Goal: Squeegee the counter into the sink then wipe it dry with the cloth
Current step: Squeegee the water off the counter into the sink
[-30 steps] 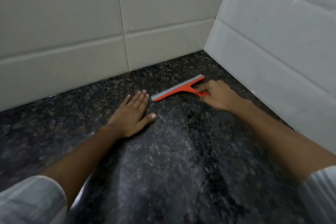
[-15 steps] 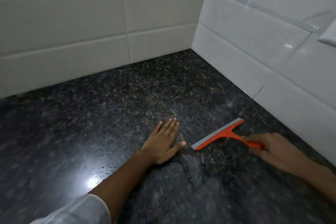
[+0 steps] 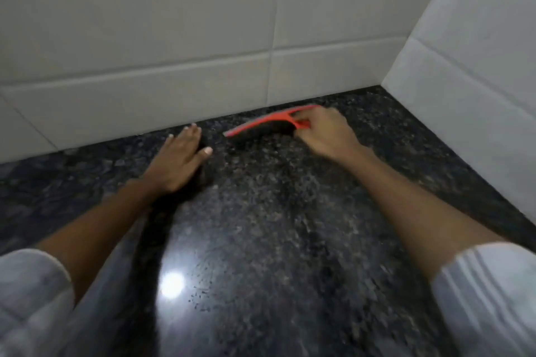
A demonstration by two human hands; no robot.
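While motion blur softens it, the squeegee [image 3: 269, 122] reads as red-orange plastic, long blade edge angled down-left, far on the bench [image 3: 290, 211] close to the back tiled wall [image 3: 174, 52]. Handle end is wrapped inside the right hand [image 3: 324, 133], fingers curled tight round it. Left hand [image 3: 181, 158] lies flat, palm down, fingers together, thumb out, just beside the blade tip, not touching. Bench is dark speckled stone, with a light glare near the front. White sleeves [image 3: 493, 293] at both lower corners.
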